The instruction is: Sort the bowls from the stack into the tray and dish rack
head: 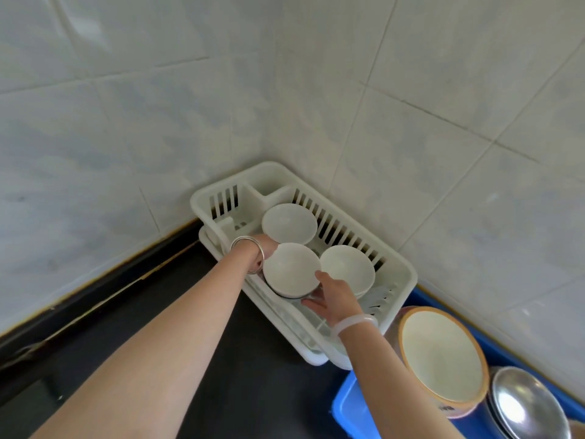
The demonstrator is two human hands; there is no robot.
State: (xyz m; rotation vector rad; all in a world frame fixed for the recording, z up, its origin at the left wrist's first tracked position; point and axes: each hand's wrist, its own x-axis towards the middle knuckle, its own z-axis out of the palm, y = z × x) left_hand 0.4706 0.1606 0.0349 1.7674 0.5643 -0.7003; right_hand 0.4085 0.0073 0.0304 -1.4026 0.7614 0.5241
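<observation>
Both hands are around a small white ceramic bowl (291, 268) at the near left of the white slotted plastic dish rack (402, 270), which sits in the tiled corner. The left hand (264, 247), with silver bangles at the wrist, curls against the bowl's far left rim. The right hand (329, 296) has its fingers half-spread under the near right edge, apparently steadying a short stack rather than one bowl, though the layers beneath are hard to make out. Gripping on opposite sides keeps the bowl level.

Two more white bowls rest upright in the rack: one (289, 222) toward its back, one (346, 268) toward its right wall. Just right of the rack's near corner is a blue plastic tray (348, 403), holding a cream-lidded tin (443, 359) and a steel-lidded can (528, 403).
</observation>
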